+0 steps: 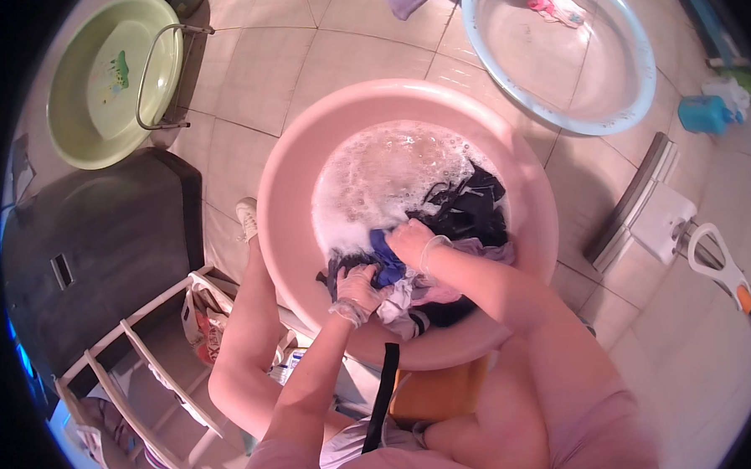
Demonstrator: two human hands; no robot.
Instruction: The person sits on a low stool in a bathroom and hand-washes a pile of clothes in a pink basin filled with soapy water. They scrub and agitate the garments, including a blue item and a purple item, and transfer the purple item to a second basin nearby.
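Observation:
A large pink plastic basin [295,131] stands before me, with foamy water [373,172] in it. My right hand [410,242], in a clear disposable glove, grips a piece of blue cloth [387,259]. Close beside it, my gloved left hand [358,289] rests its fingers on a dark garment [345,264] at the water's edge; whether it grips is unclear. Wet black clothing [475,205] lies to the right, partly under water. Nearer me are a white cloth with a dark band [399,309] and a pinkish-mauve garment [441,288], partly hidden under my right forearm.
A light-blue-rimmed basin [641,65] holds a few cloth items at upper right. A green basin [65,103] leans at upper left, above a black case [98,221] and a pale slatted rack [135,345]. To the right lie a mop [660,216] and a blue bottle [700,114].

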